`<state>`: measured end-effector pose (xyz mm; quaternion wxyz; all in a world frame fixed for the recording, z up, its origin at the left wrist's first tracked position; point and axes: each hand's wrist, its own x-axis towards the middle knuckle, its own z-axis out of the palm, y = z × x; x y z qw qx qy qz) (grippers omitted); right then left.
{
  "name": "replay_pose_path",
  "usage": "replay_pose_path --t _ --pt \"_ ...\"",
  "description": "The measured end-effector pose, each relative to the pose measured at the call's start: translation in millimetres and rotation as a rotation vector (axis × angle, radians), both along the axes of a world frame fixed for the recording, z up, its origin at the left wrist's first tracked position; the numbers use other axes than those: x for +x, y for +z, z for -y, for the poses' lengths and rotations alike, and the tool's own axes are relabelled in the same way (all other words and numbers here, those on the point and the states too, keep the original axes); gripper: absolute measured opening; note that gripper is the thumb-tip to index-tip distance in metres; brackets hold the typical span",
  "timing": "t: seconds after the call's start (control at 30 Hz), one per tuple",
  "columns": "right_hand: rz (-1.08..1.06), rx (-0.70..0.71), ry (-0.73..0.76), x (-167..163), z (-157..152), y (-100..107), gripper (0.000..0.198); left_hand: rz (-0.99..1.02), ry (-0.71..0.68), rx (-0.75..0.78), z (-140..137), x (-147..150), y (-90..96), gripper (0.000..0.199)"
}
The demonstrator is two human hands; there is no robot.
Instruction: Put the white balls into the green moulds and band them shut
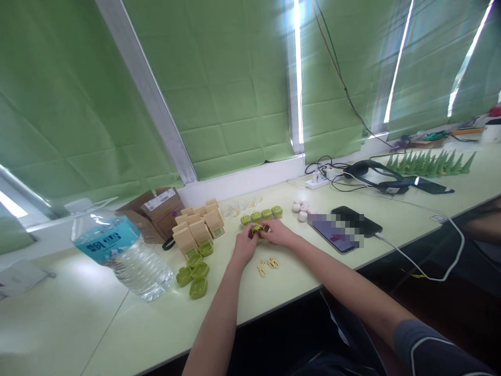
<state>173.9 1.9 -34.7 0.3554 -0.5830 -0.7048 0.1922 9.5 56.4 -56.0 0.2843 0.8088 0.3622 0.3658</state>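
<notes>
Both my hands meet over the middle of the table around a small green plastic piece (257, 228). My left hand (246, 243) grips it from the left, and my right hand (275, 232) closes on its right side. Fingers cover much of the piece. Just behind them stands a row of small green boxes (266, 214). In front lie a few pale yellow clip-like pieces (273, 262). To the left sit several open green shells (198, 287), and behind those stand beige box-shaped pieces (198, 230).
A large water bottle (121, 250) and a cardboard box (158, 211) stand at left. Clear pieces (240, 206) and white round pieces (302, 211) lie farther back. Phones (332, 233), a white cable (415, 271), a headset (376, 177) and green spiky pieces (430, 163) occupy the right.
</notes>
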Motion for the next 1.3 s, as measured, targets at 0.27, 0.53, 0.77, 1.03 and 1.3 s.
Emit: replay_pose_path --t 0.27,0.53,0.77,1.03,1.3 --pt "-0.025 -0.004 0.003 -0.8 -0.1 -0.3 0.015 0.007 0.009 0.009 0.2 0.1 -0.6 0.025" --pt "-0.007 -0.021 -0.006 -1.3 0.0 0.3 0.018 0.005 0.019 -0.005 2.9 0.7 1.5 0.025" --pt "0.014 -0.029 -0.012 -1.3 0.3 0.8 0.019 -0.012 0.013 0.011 1.8 0.1 0.9 0.024" --pt "0.011 -0.037 -0.011 -1.9 2.6 3.2 0.019 -0.008 0.007 0.013 4.2 0.0 4.3 0.022" --pt "0.01 -0.029 -0.01 -1.4 0.7 0.8 0.018 -0.01 0.003 0.001 4.2 -0.1 3.8 0.022"
